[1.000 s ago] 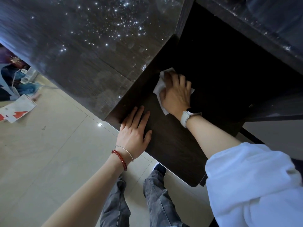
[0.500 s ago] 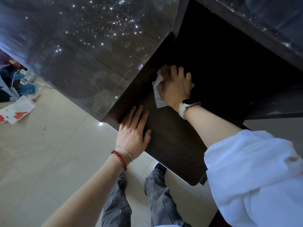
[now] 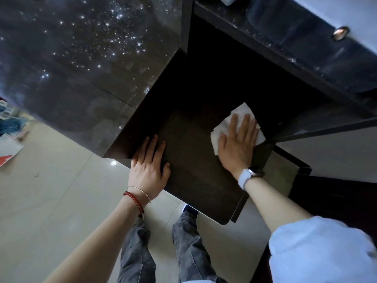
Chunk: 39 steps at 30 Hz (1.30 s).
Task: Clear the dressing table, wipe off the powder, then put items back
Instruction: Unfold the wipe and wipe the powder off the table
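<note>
I keep my right hand fingers flat and wide on the tissue, pressing evenly; left hand flat, steadying the worktop.

No text, label, brand or number could be read anywhere in the view; the white and red paper lying on the floor at the left edge bore a red shape, but no letters on it could be made out; the face of the watch on the right wrist was dark and showed no figures.
</note>
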Tool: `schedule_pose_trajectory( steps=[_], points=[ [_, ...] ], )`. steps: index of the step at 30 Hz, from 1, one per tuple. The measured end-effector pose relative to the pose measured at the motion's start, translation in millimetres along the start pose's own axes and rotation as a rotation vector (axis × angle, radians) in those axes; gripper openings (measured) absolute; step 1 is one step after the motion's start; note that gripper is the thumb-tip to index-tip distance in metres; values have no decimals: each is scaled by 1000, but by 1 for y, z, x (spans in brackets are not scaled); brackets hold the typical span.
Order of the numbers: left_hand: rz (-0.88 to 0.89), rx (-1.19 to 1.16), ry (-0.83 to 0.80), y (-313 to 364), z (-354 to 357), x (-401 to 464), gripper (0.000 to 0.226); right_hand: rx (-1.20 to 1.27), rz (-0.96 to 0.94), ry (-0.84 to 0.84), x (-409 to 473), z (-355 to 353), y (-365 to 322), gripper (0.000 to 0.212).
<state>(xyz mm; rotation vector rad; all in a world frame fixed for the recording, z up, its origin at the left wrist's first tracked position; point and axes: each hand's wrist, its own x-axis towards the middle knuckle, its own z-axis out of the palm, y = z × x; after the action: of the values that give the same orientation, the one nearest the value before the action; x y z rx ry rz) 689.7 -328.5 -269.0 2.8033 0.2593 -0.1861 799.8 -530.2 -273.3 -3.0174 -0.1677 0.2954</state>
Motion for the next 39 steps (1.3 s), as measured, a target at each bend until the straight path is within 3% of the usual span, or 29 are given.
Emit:
schedule_pose_trajectory(
  steps=[4, 6, 10, 14, 16, 21, 23, 26, 29, 30, 33, 36, 39],
  points=[
    [-8, -6, -40, 2, -6, 0, 62, -30, -356, -52, -82, 24, -35, 60],
    [-17, -19, -72, 4, -10, 0, 62, -16, -421, -40, -110, 29, -26, 59],
    [-10, -2, -130, 8, -16, -7, 53, 130, -39, 28, -127, 22, 12, 53],
    [5, 44, -188, 4, -23, -34, 50, 263, 241, 13, -121, 15, -10, 54],
    [-24, 43, -236, -4, -27, -52, 52, 260, 193, -14, -110, 14, -41, 57],
    [-133, -31, -255, -45, -42, -81, 54, 165, -297, -115, -88, 26, -139, 61],
    [-212, -71, -259, -64, -50, -85, 52, 136, -409, -134, -103, 32, -164, 63],
    [-278, -146, -240, -85, -67, -90, 50, 294, -389, -150, -131, 31, -161, 76],
    [-244, -203, -235, -97, -85, -97, 49, 666, -125, -304, -148, -1, -156, 64],
    [-226, -225, -240, -99, -92, -100, 48, 787, 17, -295, -150, -17, -160, 59],
    [-146, -286, -221, -102, -116, -102, 47, 960, 281, -12, -147, -65, -177, 50],
    [-68, -319, -119, -113, -145, -88, 44, 953, 198, 199, -131, -109, -201, 53],
    [-32, -336, -10, -130, -172, -66, 44, 647, -27, 122, -108, -127, -233, 53]
  ],
)
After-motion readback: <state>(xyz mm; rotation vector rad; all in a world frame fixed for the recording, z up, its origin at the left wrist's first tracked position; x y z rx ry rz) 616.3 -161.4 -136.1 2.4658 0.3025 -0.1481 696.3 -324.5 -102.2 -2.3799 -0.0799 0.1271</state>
